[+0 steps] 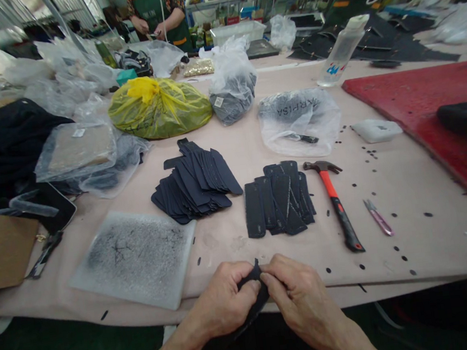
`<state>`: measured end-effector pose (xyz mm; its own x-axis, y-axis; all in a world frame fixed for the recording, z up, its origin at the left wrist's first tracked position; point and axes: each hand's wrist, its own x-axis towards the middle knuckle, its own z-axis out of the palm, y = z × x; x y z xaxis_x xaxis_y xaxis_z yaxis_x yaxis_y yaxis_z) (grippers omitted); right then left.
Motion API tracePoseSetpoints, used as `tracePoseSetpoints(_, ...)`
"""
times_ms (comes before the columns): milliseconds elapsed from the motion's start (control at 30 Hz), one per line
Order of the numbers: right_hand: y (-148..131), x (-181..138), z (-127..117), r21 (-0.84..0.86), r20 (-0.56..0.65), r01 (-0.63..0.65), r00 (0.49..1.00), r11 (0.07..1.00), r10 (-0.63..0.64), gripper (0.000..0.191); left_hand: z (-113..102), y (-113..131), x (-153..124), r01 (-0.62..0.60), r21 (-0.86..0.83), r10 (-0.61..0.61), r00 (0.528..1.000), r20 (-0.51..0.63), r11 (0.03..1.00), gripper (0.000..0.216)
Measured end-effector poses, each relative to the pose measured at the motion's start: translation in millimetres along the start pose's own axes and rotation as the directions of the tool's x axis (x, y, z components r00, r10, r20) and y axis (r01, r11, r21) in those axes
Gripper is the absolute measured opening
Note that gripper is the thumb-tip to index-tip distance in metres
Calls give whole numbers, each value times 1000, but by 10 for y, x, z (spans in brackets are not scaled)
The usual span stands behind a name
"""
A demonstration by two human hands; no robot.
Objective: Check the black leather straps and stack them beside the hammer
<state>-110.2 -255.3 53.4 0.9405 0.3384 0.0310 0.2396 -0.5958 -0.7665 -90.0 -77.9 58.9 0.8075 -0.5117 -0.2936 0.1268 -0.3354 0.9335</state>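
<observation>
At the table's near edge, my left hand [230, 296] is closed around a dark fabric piece [255, 309], thumb on top. My right hand [294, 286] pinches the upper end of that same piece, its fingertips close to my left thumb. The piece is bent between the hands, and part of it is hidden behind the left fingers. Just beyond lie a stack of dark strips with stitched edges [278, 198] and, to its left, a fanned pile of dark cut pieces [196, 182]. A claw hammer [336, 205] with a red and black handle rests to the right.
Pink-handled thread snips [378, 217] lie right of the hammer. A scuffed translucent board [136, 259] is at left, with a cardboard box [3, 249] beyond it. Farther back stand a yellow bag [158, 107] and a clear bottle [343, 53]. Two other people work across the table.
</observation>
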Motion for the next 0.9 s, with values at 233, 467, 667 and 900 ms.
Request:
tracePoseSetpoints(233, 21, 12, 144, -197, 18, 45, 999, 979, -43, 24, -4, -23, -26, -81, 289, 95, 995, -36, 954, 25)
tracePoseSetpoints(467, 54, 58, 287, -220, -143, -34, 990, 975, 2, 25, 3, -72, -28, -25, 226, 39, 998, -57, 974, 26)
tracePoseSetpoints(667, 75, 62, 183, 154, -185, -217, 952, 964, 243, 24, 7, -37, -3, 82, -65, -85, 996, -36, 994, 19)
tracePoseSetpoints(900, 474, -339, 16, 488, -298, -455, 715, 745, 632, 28, 62, -95, 38, 187, -272, -187, 982, 27, 944, 13)
